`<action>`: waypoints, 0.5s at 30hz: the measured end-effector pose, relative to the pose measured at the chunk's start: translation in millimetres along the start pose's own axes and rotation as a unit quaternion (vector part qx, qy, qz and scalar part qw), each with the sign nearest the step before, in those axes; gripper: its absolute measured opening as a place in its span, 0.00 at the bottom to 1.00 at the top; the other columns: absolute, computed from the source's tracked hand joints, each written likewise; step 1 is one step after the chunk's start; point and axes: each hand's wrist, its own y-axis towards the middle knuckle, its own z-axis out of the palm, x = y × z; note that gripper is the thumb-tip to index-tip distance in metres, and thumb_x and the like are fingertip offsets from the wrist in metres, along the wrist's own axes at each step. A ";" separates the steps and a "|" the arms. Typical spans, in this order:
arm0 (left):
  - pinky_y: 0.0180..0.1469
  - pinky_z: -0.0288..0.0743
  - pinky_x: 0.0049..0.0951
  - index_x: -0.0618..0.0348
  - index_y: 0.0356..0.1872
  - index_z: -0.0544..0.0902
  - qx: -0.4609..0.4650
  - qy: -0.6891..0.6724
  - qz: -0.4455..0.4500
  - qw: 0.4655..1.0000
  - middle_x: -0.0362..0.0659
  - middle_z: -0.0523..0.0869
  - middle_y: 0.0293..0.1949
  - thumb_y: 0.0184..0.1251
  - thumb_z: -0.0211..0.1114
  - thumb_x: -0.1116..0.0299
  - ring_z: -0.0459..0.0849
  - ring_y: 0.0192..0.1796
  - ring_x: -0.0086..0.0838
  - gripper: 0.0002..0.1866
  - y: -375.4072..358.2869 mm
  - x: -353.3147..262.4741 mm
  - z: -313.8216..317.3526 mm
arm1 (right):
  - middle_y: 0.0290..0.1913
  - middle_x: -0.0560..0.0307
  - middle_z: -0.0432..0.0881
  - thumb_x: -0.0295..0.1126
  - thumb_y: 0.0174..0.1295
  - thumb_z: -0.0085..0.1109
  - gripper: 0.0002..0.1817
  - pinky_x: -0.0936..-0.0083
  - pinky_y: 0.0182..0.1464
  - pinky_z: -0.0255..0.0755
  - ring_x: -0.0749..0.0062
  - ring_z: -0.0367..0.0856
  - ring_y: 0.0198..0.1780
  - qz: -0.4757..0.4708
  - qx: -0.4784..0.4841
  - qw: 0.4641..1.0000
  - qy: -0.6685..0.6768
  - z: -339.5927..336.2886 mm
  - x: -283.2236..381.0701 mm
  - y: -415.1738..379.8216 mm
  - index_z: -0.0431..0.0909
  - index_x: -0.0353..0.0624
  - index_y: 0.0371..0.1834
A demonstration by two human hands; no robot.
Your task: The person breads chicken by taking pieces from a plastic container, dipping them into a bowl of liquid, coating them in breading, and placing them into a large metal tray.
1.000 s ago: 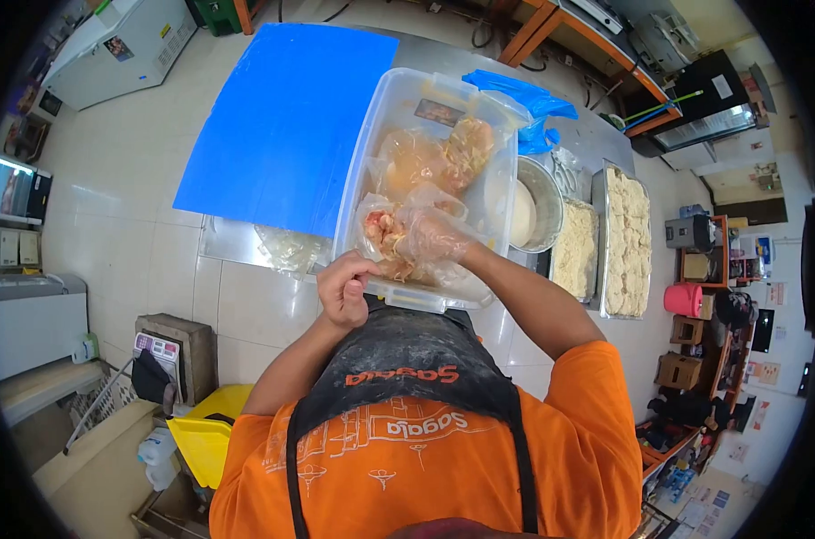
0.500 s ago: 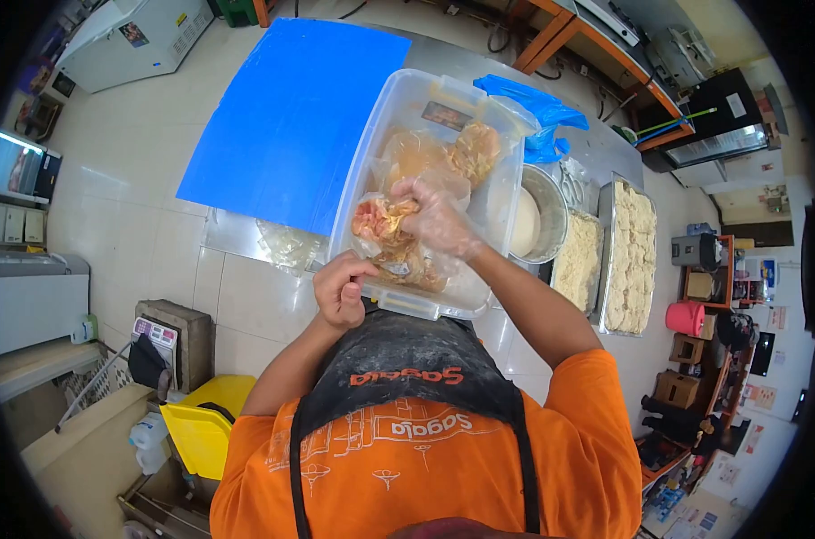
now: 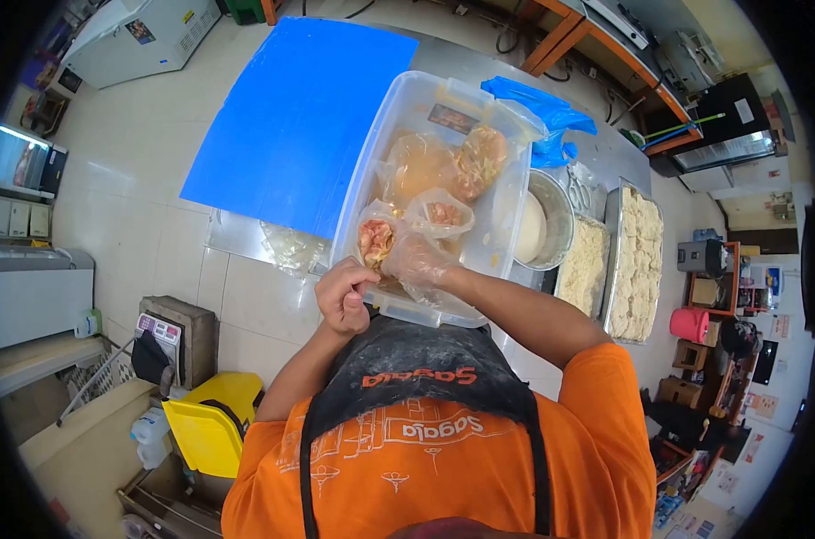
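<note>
A clear plastic tub (image 3: 494, 211) stands in front of my apron, holding several plastic bags of what looks like raw marinated meat. My right hand (image 3: 419, 261), in a clear glove, reaches down into its near part, beside a bag of meat (image 3: 375, 241); the fingertips are hidden. At the tub's near left corner my left hand (image 3: 343, 295) is bare and closed, thumb against forefinger, apparently pinching the edge of that plastic bag. Behind the right hand sits an open bag with meat (image 3: 441, 214). Farther back are a bag of brownish liquid (image 3: 422, 166) and another meat bag (image 3: 480, 162).
Left of the tub lies a large blue sheet (image 3: 290, 117), with clear plastic bags (image 3: 295, 247) below it. To the right are a blue plastic bag (image 3: 551, 117), a metal pot (image 3: 560, 216) with pale dough, and two trays of pale dough-like food (image 3: 634, 260).
My right hand has moved nearer to me and lower in the tub, uncovering the open bag behind it. The left hand stays at the tub's corner.
</note>
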 end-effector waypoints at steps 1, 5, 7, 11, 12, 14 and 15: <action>0.24 0.55 0.23 0.69 0.32 0.82 -0.001 -0.002 0.002 1.000 0.42 0.75 0.21 0.80 0.47 0.44 0.68 0.22 0.22 0.33 0.3 0.5 0.7 | 0.46 0.33 0.83 0.37 0.49 0.69 0.35 0.59 0.52 0.76 0.45 0.84 0.49 -0.039 -0.017 0.999 0.023 4.5 -3.4 2.8 0.69 0.28 0.59; 0.24 0.56 0.25 0.68 0.31 0.82 -0.005 -0.007 0.004 1.000 0.41 0.74 0.20 0.79 0.47 0.45 0.68 0.21 0.23 0.32 1.7 -1.3 1.2 | 0.41 0.33 0.85 0.38 0.48 0.69 0.32 0.57 0.49 0.77 0.44 0.86 0.45 -0.019 -0.006 0.997 -0.080 17.9 -9.8 8.4 0.74 0.31 0.56; 0.23 0.58 0.27 0.66 0.31 0.83 -0.014 -0.011 0.008 1.000 0.39 0.72 0.17 0.79 0.49 0.47 0.68 0.19 0.25 0.30 3.1 -1.0 1.4 | 0.39 0.34 0.85 0.38 0.47 0.69 0.30 0.57 0.46 0.77 0.46 0.86 0.43 -0.032 0.029 0.991 -0.126 11.6 -7.2 9.0 0.76 0.33 0.53; 0.23 0.55 0.23 0.69 0.31 0.82 0.015 -0.016 -0.002 1.000 0.42 0.75 0.20 0.80 0.47 0.45 0.68 0.21 0.22 0.33 4.1 -3.4 -3.3 | 0.37 0.38 0.84 0.38 0.48 0.69 0.25 0.61 0.43 0.75 0.55 0.84 0.39 0.005 0.087 0.995 -0.048 -14.0 5.7 -1.7 0.79 0.34 0.48; 0.23 0.55 0.23 0.69 0.31 0.82 0.016 -0.017 0.000 1.000 0.42 0.75 0.20 0.79 0.47 0.45 0.68 0.21 0.22 0.33 5.6 -3.4 -2.9 | 0.36 0.41 0.83 0.36 0.49 0.68 0.24 0.63 0.43 0.75 0.59 0.82 0.38 -0.027 0.084 0.996 -0.003 -19.4 1.9 -2.8 0.79 0.35 0.48; 0.23 0.55 0.23 0.69 0.31 0.82 0.021 -0.022 -0.001 1.000 0.42 0.75 0.20 0.79 0.47 0.45 0.68 0.21 0.22 0.33 6.1 -4.3 -3.1 | 0.35 0.49 0.82 0.34 0.51 0.67 0.21 0.68 0.42 0.73 0.68 0.79 0.37 -0.092 0.076 0.989 0.086 -29.8 -7.4 -8.1 0.80 0.36 0.47; 0.23 0.55 0.23 0.69 0.31 0.82 0.023 -0.026 -0.004 0.999 0.42 0.75 0.20 0.79 0.47 0.45 0.68 0.21 0.22 0.33 6.5 -4.8 -3.6 | 0.35 0.53 0.82 0.32 0.51 0.66 0.19 0.70 0.42 0.73 0.71 0.77 0.37 -0.066 0.076 0.986 0.130 -36.9 -5.5 -13.9 0.80 0.37 0.47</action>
